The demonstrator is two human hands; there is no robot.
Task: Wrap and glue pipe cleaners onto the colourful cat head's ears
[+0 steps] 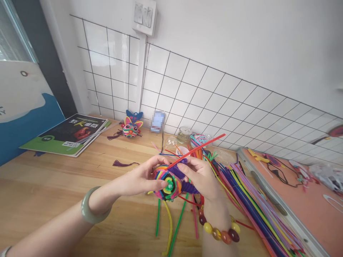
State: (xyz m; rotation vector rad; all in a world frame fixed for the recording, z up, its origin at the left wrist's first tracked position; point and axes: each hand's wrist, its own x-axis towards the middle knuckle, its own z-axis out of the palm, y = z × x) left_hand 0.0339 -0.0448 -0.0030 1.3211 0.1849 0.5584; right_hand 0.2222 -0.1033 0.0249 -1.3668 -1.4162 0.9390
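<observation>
A round, multicoloured pipe-cleaner figure [160, 192] with a green centre and purple parts on its right side is held up over the table between both hands. My left hand [142, 175] grips its left side, the thumb lying by the green centre. With my right hand [199, 175] I pinch the purple part, fingers closed. From between my hands a straight red pipe cleaner [206, 144] sticks out up and to the right. Whether its lower end is fixed to the figure is hidden. Loose green [179, 223] and yellow pipe cleaners lie below.
At right lies a large bundle of coloured pipe cleaners [249, 203] beside an orange-topped case [302, 200]. Behind are a finished-looking striped figure [131, 128], a phone [157, 122] and a glass jar [184, 135]. Books [66, 134] and a dark tassel [124, 163] lie left.
</observation>
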